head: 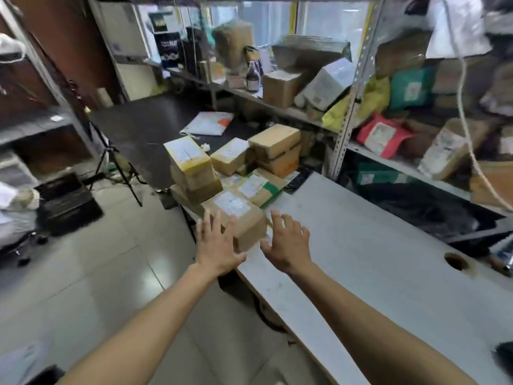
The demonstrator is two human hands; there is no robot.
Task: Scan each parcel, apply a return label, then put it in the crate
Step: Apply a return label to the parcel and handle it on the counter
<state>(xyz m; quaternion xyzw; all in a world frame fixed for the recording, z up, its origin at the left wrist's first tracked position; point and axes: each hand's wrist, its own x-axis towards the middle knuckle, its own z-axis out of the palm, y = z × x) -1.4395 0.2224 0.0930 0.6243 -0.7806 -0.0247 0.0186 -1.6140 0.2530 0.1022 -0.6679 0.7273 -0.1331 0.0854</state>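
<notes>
The nearest parcel [240, 218], a brown box with a white label on top, sits at the near corner of your white table [361, 259], in front of a pile of other boxes [236, 162]. Your left hand [215, 245] is spread wide with straight fingers in front of its left side; whether it touches, you cannot tell. Your right hand [288, 243] hovers just right of the box, fingers splayed and slightly bent, holding nothing. Metal shelves [344, 126] crammed with packages stand behind the table.

Labelled brown parcel [238, 220] at table edge [277, 295]
</notes>
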